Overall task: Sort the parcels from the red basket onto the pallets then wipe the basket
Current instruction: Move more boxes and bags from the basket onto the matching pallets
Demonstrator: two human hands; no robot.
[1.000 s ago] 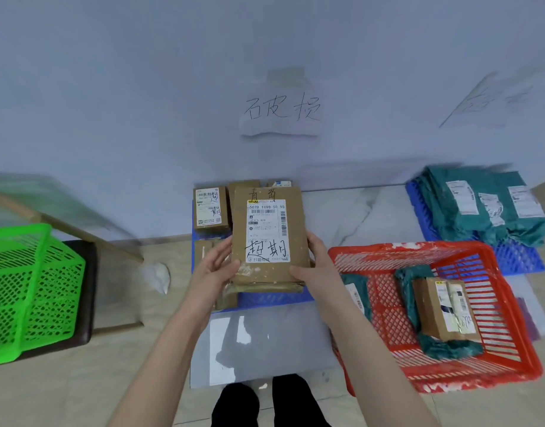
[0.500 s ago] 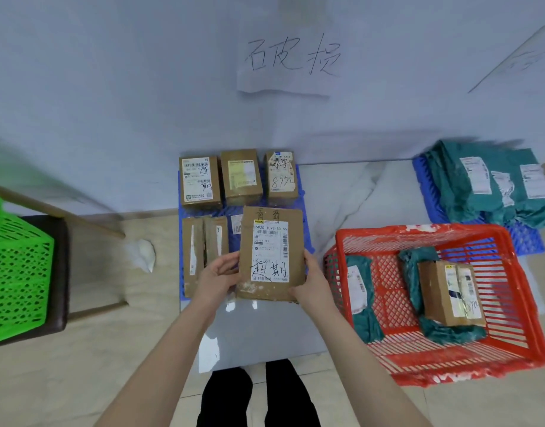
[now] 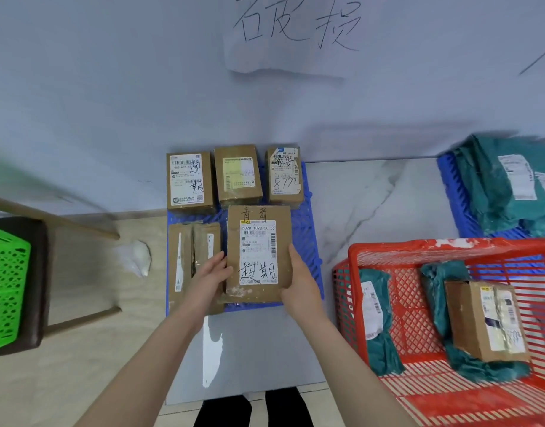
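A: On your left, a green basket point(image 3: 6, 288) sits on a stool point(image 3: 40, 272). A white cloth point(image 3: 138, 257) lies on the floor nearby.

B: Your left grip point(image 3: 208, 275) pinches the parcel point(image 3: 258, 254) at its left edge, thumb on top. Your right grip point(image 3: 298, 285) clasps the right edge.

A: You hold it over the near right of the blue pallet point(image 3: 308, 241), in front of other boxes point(image 3: 189, 180). I can't tell whether it is resting or hovering.

B: On your right, the red basket point(image 3: 449, 251) holds teal bags point(image 3: 377, 318), with a box point(image 3: 480, 318) lying on one. Behind it, more bags point(image 3: 492, 186) lie on a second pallet point(image 3: 449, 192).
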